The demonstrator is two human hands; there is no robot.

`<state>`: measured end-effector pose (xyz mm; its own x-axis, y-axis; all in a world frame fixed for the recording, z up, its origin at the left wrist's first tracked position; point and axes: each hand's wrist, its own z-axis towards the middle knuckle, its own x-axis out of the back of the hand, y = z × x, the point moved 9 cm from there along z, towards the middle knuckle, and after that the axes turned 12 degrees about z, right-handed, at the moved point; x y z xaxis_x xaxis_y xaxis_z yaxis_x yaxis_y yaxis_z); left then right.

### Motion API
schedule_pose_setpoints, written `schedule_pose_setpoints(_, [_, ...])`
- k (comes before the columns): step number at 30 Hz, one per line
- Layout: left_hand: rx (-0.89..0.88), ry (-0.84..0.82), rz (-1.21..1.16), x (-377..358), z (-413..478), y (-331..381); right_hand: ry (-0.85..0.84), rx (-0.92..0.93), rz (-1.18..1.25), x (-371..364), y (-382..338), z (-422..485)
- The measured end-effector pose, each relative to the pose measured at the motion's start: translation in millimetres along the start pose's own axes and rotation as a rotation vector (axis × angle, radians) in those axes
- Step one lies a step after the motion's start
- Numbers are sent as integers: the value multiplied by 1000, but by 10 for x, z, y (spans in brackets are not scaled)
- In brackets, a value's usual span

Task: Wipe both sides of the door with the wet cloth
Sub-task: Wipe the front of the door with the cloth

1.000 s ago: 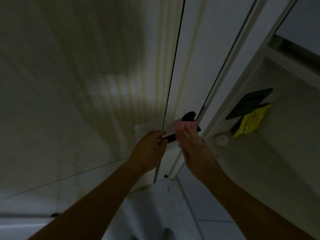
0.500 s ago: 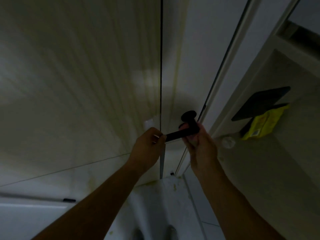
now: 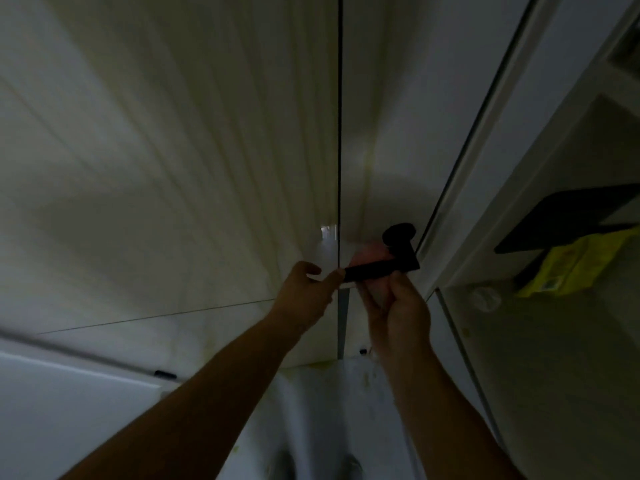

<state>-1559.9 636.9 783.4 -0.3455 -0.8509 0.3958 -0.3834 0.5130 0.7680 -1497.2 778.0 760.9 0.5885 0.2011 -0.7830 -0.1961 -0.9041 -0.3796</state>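
Note:
The white door (image 3: 384,140) stands ahead, its edge a dark vertical line. A black lever handle (image 3: 381,268) sticks out of it. My left hand (image 3: 308,292) pinches the door's edge just left of the lever's tip. My right hand (image 3: 398,306) is below the lever, closed on a pink cloth (image 3: 369,252) that shows behind and above the lever. The light is dim, and most of the cloth is hidden by my fingers and the lever.
A pale wall (image 3: 156,168) fills the left. To the right, a white frame (image 3: 491,133) borders a shelf holding a black flat object (image 3: 568,220), a yellow packet (image 3: 581,268) and a small white round thing (image 3: 486,299). My feet (image 3: 311,462) stand on the white floor.
My right hand with the cloth has moved from over the lever to under it. My left hand has stayed at the door's edge. The view has shifted right.

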Motion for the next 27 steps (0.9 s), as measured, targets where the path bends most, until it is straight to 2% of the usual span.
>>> schedule_pose_setpoints(6, [6,9,38,19,-37,-35,-103,-124,-240,-28,313,-217])
schedule_pose_setpoints(10, [3,52,87,116,-78,-70,17,25,-189,121,-160,-220])
schedule_pose_setpoints(14, [-119,125,210,400,-215,65,104,184,-354,191,-561,-389])
schedule_pose_setpoints(21, [-411,229,277,1227,-743,719,-179,554,-639,-946,-854,-917])
schedule_pose_setpoints(27, [-725,420,180,2503,-1560,1418,-461,798,-683,-2485,-707,-1626])
